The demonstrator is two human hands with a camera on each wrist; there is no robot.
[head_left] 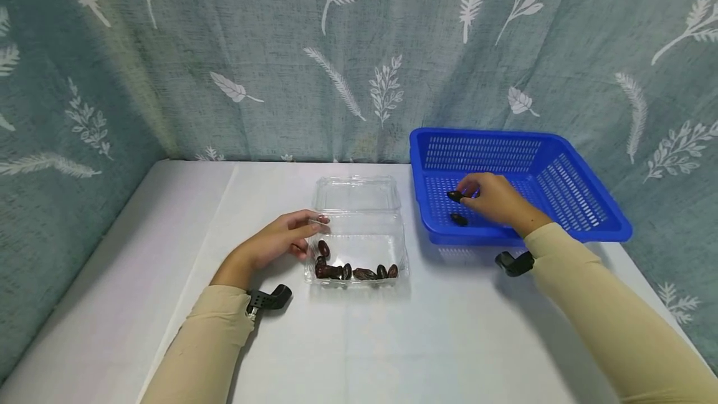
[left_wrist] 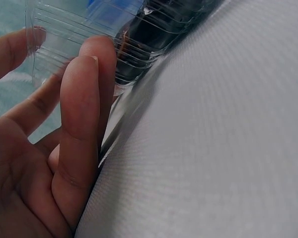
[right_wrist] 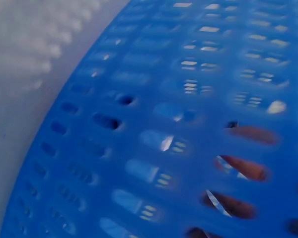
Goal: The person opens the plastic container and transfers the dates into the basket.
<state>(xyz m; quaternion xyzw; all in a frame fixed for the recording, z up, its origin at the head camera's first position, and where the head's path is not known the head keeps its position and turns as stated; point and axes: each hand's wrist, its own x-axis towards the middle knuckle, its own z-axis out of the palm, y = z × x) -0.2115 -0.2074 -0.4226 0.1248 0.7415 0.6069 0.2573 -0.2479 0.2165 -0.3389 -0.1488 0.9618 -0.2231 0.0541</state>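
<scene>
On the table stands an unlidded clear plastic clamshell box (head_left: 359,247), its lid (head_left: 356,193) folded back. Several dark brown dates (head_left: 366,274) lie along its near side and left corner. My left hand (head_left: 277,243) holds the box's left wall between thumb and fingers; up close, the left wrist view shows fingertips (left_wrist: 79,94) against the ridged plastic. Over the blue basket (head_left: 608,204), my right hand (head_left: 496,199) pinches a date (head_left: 454,196) by its end. Another date (head_left: 459,219) lies on the basket floor beneath. In the right wrist view, the basket wall (right_wrist: 139,94) mostly hides that hand.
A white cloth covers the table (head_left: 359,341). Behind it hangs a green leaf-patterned curtain (head_left: 269,117), which also runs along the left and right sides. The basket's raised slotted walls stand right of the box.
</scene>
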